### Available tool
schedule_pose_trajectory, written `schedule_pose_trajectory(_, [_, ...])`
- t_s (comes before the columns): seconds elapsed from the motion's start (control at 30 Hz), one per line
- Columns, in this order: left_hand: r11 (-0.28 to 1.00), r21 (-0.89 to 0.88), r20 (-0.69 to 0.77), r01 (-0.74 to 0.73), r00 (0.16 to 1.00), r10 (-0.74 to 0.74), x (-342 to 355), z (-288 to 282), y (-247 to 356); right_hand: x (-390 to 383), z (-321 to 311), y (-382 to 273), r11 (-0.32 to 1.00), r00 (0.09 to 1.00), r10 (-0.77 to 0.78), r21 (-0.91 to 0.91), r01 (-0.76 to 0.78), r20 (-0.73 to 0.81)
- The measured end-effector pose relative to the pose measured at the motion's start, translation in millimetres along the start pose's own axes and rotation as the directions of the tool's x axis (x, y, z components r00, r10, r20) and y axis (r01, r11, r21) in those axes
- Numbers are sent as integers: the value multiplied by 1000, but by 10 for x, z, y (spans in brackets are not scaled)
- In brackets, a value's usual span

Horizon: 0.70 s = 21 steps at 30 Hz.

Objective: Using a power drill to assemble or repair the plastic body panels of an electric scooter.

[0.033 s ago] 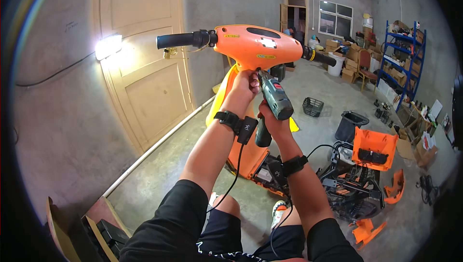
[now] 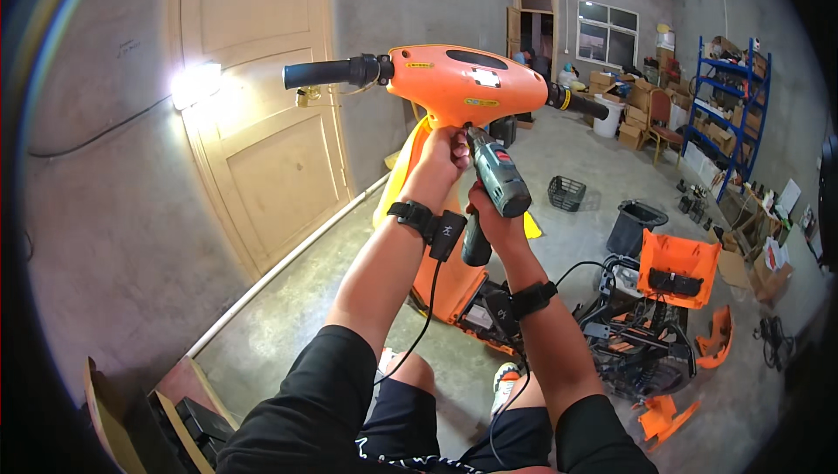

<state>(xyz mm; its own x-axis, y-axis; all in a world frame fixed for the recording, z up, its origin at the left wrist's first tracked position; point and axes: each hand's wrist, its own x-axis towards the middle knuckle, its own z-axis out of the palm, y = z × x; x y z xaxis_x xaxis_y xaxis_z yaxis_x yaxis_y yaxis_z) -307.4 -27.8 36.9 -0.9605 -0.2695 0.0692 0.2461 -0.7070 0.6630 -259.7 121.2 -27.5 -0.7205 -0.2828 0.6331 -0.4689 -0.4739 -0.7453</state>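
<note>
Everything keeps its earlier place: the left hand (image 2: 449, 149) curls just below the orange cover (image 2: 456, 92), and whether it holds anything I cannot tell; beside it, the drill (image 2: 499, 177) slants up toward the cover's underside, gripped by the right hand (image 2: 494, 216)

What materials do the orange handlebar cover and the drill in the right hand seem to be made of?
Orange handlebar cover: probably moulded plastic, slightly glossy, judging by its smooth curves and sheen. Drill: likely satin grey-green plastic, given its contoured housing.
</note>
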Motion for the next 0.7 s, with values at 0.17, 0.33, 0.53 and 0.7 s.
schedule_pose_trajectory(0.17, [1000, -7, 35, -21, 999, 22, -60, 3, 6, 15, -34, 77, 1000, 999, 18, 8, -18, 30])
schedule_pose_trajectory(0.33, [999, 30, 14, -15, 1000, 14, -25, -14, 9, 33, -77, 138, 997, 998, 47, 61, -50, 51])
schedule_pose_trajectory(0.53, [1000, 19, 36, -5, 999, 4, -19, -22, 5, 23, -73, 168, 999, 999, -16, 39, 14, 51])
schedule_pose_trajectory(0.7, [1000, 29, 30, -1, 1000, 0, -41, -18, 14, 31, -96, 155, 999, 997, -11, 43, 8, 73])
